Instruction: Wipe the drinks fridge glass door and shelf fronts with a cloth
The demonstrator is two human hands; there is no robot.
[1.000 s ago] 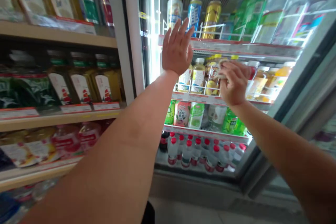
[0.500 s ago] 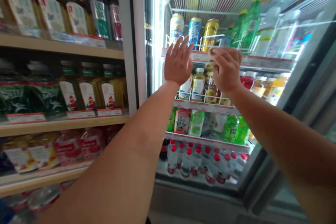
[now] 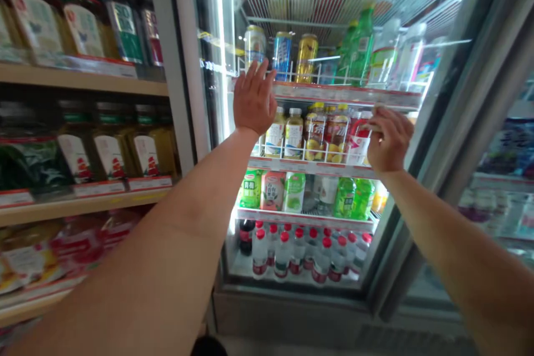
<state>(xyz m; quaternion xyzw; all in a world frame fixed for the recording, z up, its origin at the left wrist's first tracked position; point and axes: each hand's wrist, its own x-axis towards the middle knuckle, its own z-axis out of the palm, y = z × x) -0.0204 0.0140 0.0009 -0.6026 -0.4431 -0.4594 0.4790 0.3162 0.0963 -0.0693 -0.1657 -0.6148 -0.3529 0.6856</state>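
Note:
My left hand [image 3: 252, 99] is held up in front of the lit drinks cooler, open with its fingers stretched upward, over the left part of the can shelf. Whether its palm touches the glass, I cannot tell. Nearest to it are a white can [image 3: 255, 44] and a blue can [image 3: 282, 54]. My right hand [image 3: 390, 139] is closed in a pinch before the cooler's right side, beside a red-capped drink bottle [image 3: 357, 136]. Something pale shows at its fingertips, too small to name. Bottles of yellow-capped tea [image 3: 315, 130] stand between the two hands.
Wooden shelves [image 3: 150, 198] with juice and soda bottles stand at the left. Low in the cooler are red-capped water bottles [image 3: 282, 256] and green drink bottles [image 3: 344, 198]. A metal door frame [image 3: 413, 239] runs along the right, with another cooler beyond it.
The view has shifted right, so the cooler sits further left. My right hand has moved right and a little lower, away from my left hand, which stays raised and open.

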